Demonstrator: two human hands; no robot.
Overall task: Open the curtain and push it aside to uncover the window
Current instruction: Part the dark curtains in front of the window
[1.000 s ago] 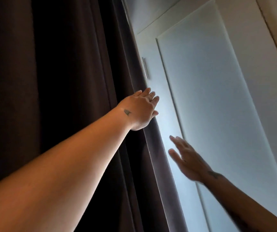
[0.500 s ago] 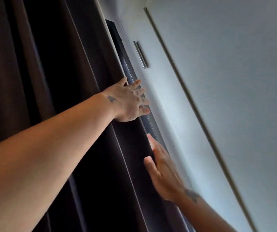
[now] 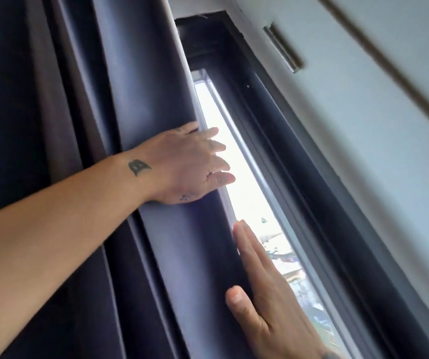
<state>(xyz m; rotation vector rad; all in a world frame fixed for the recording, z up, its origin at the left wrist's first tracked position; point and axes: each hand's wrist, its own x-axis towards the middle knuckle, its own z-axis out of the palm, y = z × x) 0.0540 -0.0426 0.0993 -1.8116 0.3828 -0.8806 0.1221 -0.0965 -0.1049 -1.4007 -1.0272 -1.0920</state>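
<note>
A dark navy curtain (image 3: 135, 104) hangs in heavy folds over the left and middle. Its right edge stands off the frame, and a narrow bright strip of window (image 3: 236, 182) shows beside it. My left hand (image 3: 190, 164) lies on the curtain's edge at mid height, with the fingers hooked past the edge in front of the glass. Lower down, my right hand (image 3: 265, 294) is flat along the same edge, fingers straight on the window side and thumb on the front of the fabric.
A dark window frame (image 3: 268, 141) runs along the right of the glass. Beyond it is a white cabinet door (image 3: 363, 130) with a metal bar handle (image 3: 283, 50). The frame's dark top corner (image 3: 203, 29) shows above the glass.
The curtain's edge has moved left and a bright strip of glass now shows. Both hands have gone from reaching to resting on that edge. The view has swung toward the window.
</note>
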